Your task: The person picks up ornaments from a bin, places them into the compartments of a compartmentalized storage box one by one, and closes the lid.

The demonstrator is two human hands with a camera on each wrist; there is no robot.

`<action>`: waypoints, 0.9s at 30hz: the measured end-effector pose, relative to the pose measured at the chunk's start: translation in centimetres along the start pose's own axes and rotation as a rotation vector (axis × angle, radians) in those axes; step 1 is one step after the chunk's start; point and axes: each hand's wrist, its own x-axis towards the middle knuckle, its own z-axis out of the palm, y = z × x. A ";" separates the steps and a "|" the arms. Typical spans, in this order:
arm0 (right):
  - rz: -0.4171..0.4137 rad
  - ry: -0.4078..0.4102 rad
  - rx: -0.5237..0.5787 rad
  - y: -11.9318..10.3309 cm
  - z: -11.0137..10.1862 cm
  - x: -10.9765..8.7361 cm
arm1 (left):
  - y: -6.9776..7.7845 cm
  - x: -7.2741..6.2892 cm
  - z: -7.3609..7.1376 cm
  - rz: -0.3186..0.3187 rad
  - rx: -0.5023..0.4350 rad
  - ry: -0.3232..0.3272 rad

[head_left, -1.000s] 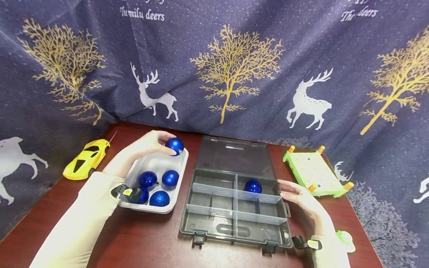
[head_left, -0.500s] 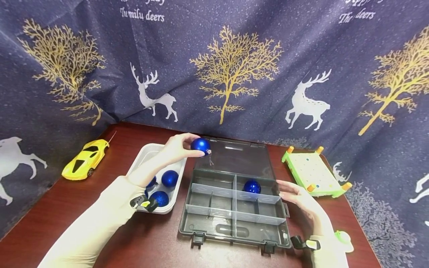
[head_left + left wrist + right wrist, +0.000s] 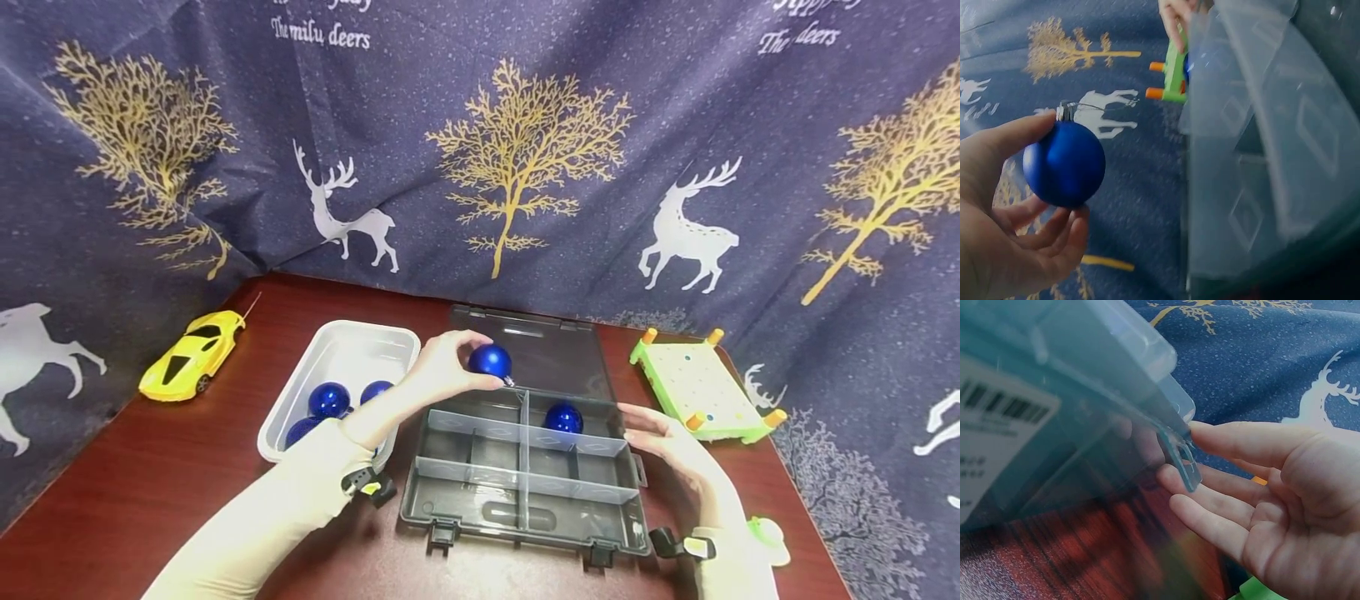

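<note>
My left hand (image 3: 447,367) pinches a matte blue bauble (image 3: 491,362) above the back left of the grey divided plastic box (image 3: 525,537). In the left wrist view, the thumb lies at the silver cap of the bauble and the fingers curl under the ball. A shiny blue bauble (image 3: 563,418) sits in the back right compartment. My right hand (image 3: 671,442) touches the right side wall of the box, its fingers fairly straight. Its fingertips meet the wall near a small side loop (image 3: 1182,456) in the right wrist view.
A white tray (image 3: 330,333) with several blue baubles stands left of the box, partly hidden by my left forearm. The lid (image 3: 532,350) lies folded back behind the box. A yellow toy car (image 3: 193,357) lies far left, an upturned green toy table (image 3: 701,387) at right.
My left hand has carried the matte bauble from over the white tray rightward to the box, then lower over its back left. My right hand stays at the side of the box.
</note>
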 end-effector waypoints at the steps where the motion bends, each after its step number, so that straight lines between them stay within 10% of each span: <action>1: 0.003 0.004 -0.005 0.0 0.0 0.0 | 0.1 -0.1 0.3 -0.014 0.019 0.000; 27: -0.005 0.019 -0.062 -0.1 0.0 -0.1 | -1.0 -1.0 4.6 -0.222 0.099 -0.045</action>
